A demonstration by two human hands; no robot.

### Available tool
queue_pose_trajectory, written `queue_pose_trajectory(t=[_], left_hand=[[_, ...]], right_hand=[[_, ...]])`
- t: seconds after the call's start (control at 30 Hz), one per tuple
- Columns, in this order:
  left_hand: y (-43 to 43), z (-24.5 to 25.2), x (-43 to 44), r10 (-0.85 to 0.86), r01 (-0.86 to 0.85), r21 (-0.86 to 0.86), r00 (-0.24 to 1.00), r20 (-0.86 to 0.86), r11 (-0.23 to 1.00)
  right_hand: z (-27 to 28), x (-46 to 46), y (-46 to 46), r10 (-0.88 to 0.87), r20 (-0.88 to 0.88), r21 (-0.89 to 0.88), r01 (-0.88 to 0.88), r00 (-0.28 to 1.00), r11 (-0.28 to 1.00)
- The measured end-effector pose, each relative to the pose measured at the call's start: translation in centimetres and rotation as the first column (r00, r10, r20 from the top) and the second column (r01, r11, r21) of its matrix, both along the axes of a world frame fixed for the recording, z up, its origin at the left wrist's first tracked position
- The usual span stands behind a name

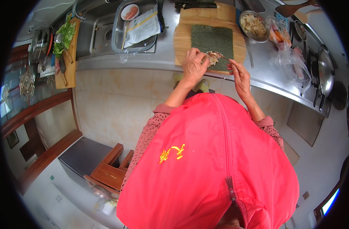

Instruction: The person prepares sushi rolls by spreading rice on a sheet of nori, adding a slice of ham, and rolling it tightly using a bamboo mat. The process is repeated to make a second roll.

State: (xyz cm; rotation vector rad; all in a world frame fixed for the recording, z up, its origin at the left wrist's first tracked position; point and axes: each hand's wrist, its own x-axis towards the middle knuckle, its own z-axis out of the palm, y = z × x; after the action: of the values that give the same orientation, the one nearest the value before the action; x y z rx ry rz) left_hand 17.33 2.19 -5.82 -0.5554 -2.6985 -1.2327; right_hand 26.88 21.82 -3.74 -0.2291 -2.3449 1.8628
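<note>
A dark green sheet of nori (211, 37) lies on a bamboo rolling mat (182, 37), over a wooden cutting board (196, 13). Near the sheet's front edge is a clump of rice mixture (212, 62). My left hand (195, 64) is at the left side of this clump with its fingers bent; whether they pinch anything is hidden. From the right, my right hand (239, 75) grips the thin handle of a spoon (223, 56). The spoon's bowl reaches over the rice mixture and is partly covered by it.
Right of the mat are a metal bowl of rice mixture (253, 25), a knife (250, 54), plastic bags of food (295, 61) and a wok (326, 70). Leftward stand a glass dish (115, 37) holding a package (144, 27), a sink (88, 53) and a board with lettuce (66, 34).
</note>
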Motion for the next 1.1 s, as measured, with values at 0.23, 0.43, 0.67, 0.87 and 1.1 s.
queue_pose_trajectory(t=[0.23, 0.43, 0.67, 0.87, 1.1], left_hand=[[-0.5, -0.8, -0.3, 0.008, -0.004, -0.071, 0.998, 0.063, 0.997], [-0.7, 1.5, -0.8, -0.032, 0.032, 0.007, 0.999, 0.017, 0.999], [7.4, 2.3, -3.8, -0.22, 0.01, 0.398, 0.846, 0.486, 0.918], [16.1, 0.8, -7.4, -0.371, -0.148, 0.482, 0.46, 0.806, 0.863], [21.8, -1.5, -9.3, -0.28, -0.198, 0.457, 0.565, 0.776, 0.867]], right_hand=[[-0.3, 0.7, 2.2, -0.208, 0.246, -0.252, 0.27, 0.947, 0.929], [1.6, -0.9, 8.8, -0.34, 0.204, 0.136, 0.318, 0.918, 0.938], [3.4, -6.1, 17.4, -0.416, -0.147, 0.365, 0.44, 0.898, 0.821], [2.0, -9.5, 18.6, -0.109, -0.356, 0.783, 0.36, 0.928, 0.507], [-0.1, -10.6, 18.4, -0.118, -0.204, 0.907, 0.233, 0.972, 0.351]])
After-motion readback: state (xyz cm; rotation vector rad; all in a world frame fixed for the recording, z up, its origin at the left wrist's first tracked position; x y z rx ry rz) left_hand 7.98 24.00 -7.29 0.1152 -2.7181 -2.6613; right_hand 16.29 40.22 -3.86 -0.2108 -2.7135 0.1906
